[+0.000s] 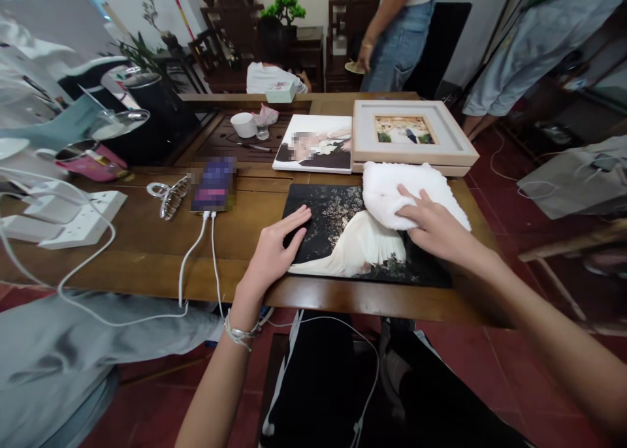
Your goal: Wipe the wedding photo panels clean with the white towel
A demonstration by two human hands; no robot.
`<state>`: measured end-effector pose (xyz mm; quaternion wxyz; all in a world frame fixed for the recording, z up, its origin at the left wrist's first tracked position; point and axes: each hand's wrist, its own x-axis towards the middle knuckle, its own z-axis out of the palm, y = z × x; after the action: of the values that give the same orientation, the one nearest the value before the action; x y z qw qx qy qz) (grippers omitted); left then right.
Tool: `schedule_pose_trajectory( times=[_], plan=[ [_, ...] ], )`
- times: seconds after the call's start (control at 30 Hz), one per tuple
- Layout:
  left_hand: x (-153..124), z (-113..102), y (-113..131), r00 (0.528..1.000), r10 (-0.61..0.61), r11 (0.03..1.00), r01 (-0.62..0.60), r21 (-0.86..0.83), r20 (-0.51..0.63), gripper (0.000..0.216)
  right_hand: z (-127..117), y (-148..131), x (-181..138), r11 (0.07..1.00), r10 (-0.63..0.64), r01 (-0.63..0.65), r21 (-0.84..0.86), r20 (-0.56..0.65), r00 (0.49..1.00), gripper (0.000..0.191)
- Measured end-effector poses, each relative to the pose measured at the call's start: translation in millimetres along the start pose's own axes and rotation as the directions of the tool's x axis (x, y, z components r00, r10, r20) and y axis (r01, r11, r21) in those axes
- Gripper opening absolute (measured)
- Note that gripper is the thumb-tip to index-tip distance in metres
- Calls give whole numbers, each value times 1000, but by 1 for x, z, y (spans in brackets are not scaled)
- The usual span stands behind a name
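Observation:
A dark photo print (343, 229) with a figure in a white gown lies flat on the wooden table (147, 252) near its front edge. My left hand (274, 249) rests flat on the print's left edge, fingers stretched out. My right hand (434, 223) presses a white cloth (392, 190) against the print's upper right part, fingers curled over the cloth.
Behind the print lie another photo print (316, 144) and a white framed picture (411, 134). A phone (214, 183) on white cables, a hair claw (171, 196) and a power strip (81, 219) sit at the left. A cup (243, 125) stands further back. Two people stand beyond the table.

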<state>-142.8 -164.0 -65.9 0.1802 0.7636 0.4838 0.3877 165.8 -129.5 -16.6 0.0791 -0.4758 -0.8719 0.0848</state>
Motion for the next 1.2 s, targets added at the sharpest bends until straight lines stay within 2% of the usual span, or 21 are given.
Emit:
schedule_pose_trajectory(
  times=[0.07, 0.13, 0.27, 0.33, 0.4, 0.5, 0.63, 0.73, 0.8, 0.9, 1.07, 1.13, 1.2],
  plan=[
    [0, 0, 0, 1000, -3, 1000, 3, 3, 0, 34, -3, -16, -18, 1000, 6, -5, -7, 52, 999, 52],
    [0, 0, 1, 1000, -4, 1000, 4, 11, -1, 34, -14, -33, -41, 999, -25, 22, 25, 154, 988, 50],
    [0, 0, 2, 1000, -1, 1000, 1, 23, -2, 35, -38, -64, -79, 980, -160, 108, 169, 339, 927, 44],
    [-1, -1, 2, 1000, 0, 1000, 0, 24, 3, 35, -44, -71, -82, 972, -184, 111, 206, 377, 908, 46],
    [-1, -1, 2, 1000, 0, 1000, 0, 20, 10, 35, -45, -69, -71, 973, -185, 110, 204, 403, 896, 48],
    [0, 0, 1, 1000, 5, 1000, -5, 11, 16, 34, -38, -52, -37, 974, -187, 123, 191, 363, 913, 52],
    [1, 0, -1, 1000, 9, 1000, -9, 5, 20, 34, -18, -24, 14, 985, -134, 110, 131, 193, 972, 56],
    [1, 0, -1, 1000, 3, 1000, -3, 1, 20, 34, -2, -19, 31, 996, -83, 79, 47, 78, 994, 59],
    [1, 0, -1, 1000, -1, 1000, 1, 2, 19, 34, 4, -29, 25, 998, -56, 55, 15, 60, 997, 61],
    [0, 0, 0, 1000, -4, 1000, 4, 2, 14, 34, 1, -57, -3, 997, -72, 67, 34, 141, 987, 62],
    [1, 0, 2, 1000, -13, 1000, 12, 10, 17, 34, -16, -103, -55, 958, -272, 225, 178, 321, 907, 57],
    [1, -1, 3, 1000, -12, 1000, 12, 13, 21, 35, -22, -109, -57, 947, -299, 233, 222, 344, 890, 60],
    [0, -1, 2, 1000, -9, 1000, 9, 13, 24, 35, -25, -106, -46, 949, -277, 196, 245, 358, 892, 64]
  ],
)
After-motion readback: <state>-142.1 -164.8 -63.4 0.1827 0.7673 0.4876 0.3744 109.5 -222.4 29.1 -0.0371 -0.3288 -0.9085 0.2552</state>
